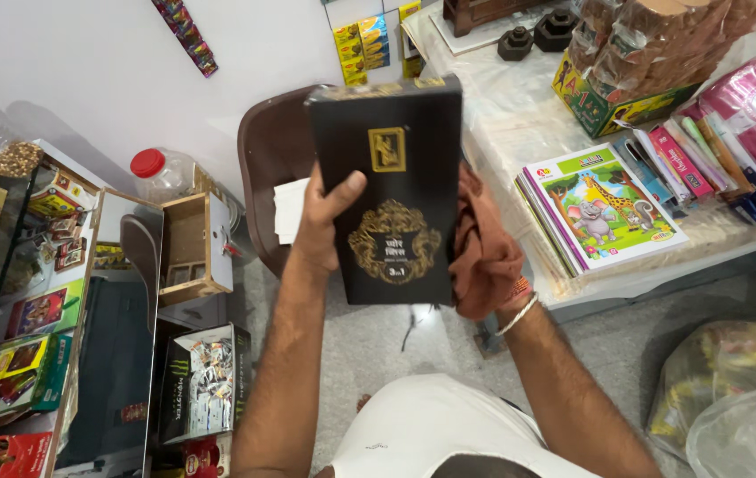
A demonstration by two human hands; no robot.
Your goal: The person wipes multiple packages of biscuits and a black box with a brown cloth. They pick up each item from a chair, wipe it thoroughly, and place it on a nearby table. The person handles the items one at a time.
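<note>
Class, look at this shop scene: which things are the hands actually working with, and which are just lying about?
In use: black box held by left hand; brown cloth in right hand, which it hides.

Lying about: picture books, wooden box, red-capped jar, brown chair, plastic bags.

The tall box (393, 190) is black with a gold ornament and a small gold square emblem, and the cloth (484, 252) beside it is rust brown. The top children's book (602, 208) has a green cover with a yellow spotted giraffe and a grey elephant, while the plastic chair (271, 150) is dark brown. The jar (165, 173) is clear with a red lid, the small wooden drawer box (196, 248) is light brown, and the wall (85, 62) is plain white.
</note>
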